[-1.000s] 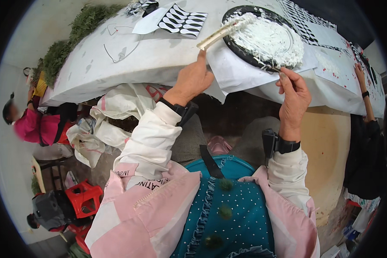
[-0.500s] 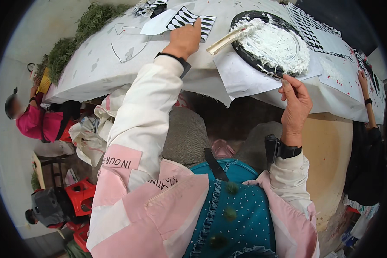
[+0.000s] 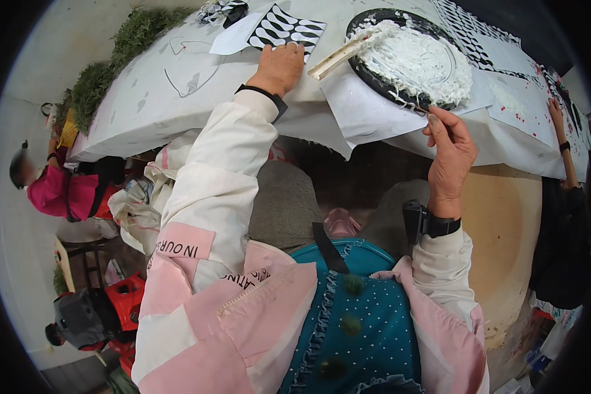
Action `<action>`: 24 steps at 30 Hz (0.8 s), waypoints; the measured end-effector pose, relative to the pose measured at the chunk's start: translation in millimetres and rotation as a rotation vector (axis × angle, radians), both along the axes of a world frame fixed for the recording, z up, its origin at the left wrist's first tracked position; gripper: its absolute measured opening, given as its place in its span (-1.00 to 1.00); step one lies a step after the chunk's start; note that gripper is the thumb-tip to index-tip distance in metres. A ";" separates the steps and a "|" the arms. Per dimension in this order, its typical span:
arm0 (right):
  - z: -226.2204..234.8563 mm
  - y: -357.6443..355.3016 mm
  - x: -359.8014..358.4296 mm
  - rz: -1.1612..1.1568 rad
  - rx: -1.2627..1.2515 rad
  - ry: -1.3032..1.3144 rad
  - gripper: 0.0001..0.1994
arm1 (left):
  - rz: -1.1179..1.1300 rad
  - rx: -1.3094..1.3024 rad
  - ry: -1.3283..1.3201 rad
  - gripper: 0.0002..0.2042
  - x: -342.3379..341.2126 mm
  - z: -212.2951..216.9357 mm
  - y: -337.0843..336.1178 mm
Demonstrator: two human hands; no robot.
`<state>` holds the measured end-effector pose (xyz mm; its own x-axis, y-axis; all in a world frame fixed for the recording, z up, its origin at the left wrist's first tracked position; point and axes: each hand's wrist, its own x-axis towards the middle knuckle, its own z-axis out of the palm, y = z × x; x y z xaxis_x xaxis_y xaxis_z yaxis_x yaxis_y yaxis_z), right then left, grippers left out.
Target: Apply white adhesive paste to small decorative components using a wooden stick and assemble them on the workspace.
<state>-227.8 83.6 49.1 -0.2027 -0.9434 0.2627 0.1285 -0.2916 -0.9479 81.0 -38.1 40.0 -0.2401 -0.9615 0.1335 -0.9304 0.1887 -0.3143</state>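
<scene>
My left hand (image 3: 279, 69) is on the near edge of a black-and-white patterned sheet (image 3: 289, 29), its fingers curled closed over that edge. A plain white sheet (image 3: 233, 36) sticks out beside the pattern on the left. To the right lies a round black plate (image 3: 364, 71) heaped with thick white paste (image 3: 420, 62). A pale flat stick (image 3: 338, 60) rests across its left rim, one end in the paste. My right hand (image 3: 452, 154) is by the plate's near rim, thumb and forefinger pinched. Whatever thin thing they hold is too small to name.
White paper (image 3: 368, 118) hangs over the edge of the cloth-covered table (image 3: 138, 111). More patterned sheets (image 3: 466, 39) lie at the far right, near another person's hand (image 3: 556, 118). A bent wire (image 3: 190, 92) and green foliage (image 3: 95, 92) are on the left. A person in pink (image 3: 59, 190) is beyond.
My left forefinger, stretched out over the patterned sheet before, is drawn back, and the fingers now curl at the sheet's near edge. My right hand keeps its pinch by the plate.
</scene>
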 end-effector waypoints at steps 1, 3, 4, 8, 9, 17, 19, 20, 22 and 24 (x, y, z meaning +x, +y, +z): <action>0.5 0.7 -0.4 -0.002 0.003 0.003 -0.85 | -0.013 -0.007 -0.013 -0.58 -1.5 1.0 1.2; 1.9 2.0 -0.7 -0.007 0.008 0.009 -0.84 | -0.020 -0.020 -0.012 -0.59 -2.6 -1.3 5.6; 2.8 1.5 -0.2 -0.011 0.005 0.011 -0.84 | -0.024 -0.030 -0.013 -0.59 -2.9 -2.9 8.5; 4.7 3.6 3.9 0.015 -0.008 -0.025 -0.84 | -0.074 -0.087 -0.034 -0.72 -4.2 -6.1 22.2; 4.2 4.9 5.3 0.015 0.000 -0.026 -0.84 | -0.093 -0.113 -0.045 -0.77 -5.2 -7.1 24.8; 7.2 9.3 9.9 0.037 -0.010 -0.003 -0.84 | -0.189 -0.189 -0.090 -0.81 -6.3 -6.6 41.3; 8.5 10.8 10.9 0.039 -0.017 -0.013 -0.84 | -0.180 -0.163 -0.065 -0.81 -2.8 -5.8 42.3; 8.3 12.0 10.5 0.031 -0.018 -0.011 -0.84 | -0.179 -0.131 -0.038 -0.81 -3.7 -5.1 42.0; 7.3 12.6 13.3 0.044 -0.013 -0.041 -0.85 | -0.188 -0.100 -0.011 -0.81 -2.3 -2.2 40.6; 7.7 11.4 10.6 0.040 -0.011 -0.058 -0.85 | -0.052 -0.026 0.370 -0.77 8.3 5.0 37.5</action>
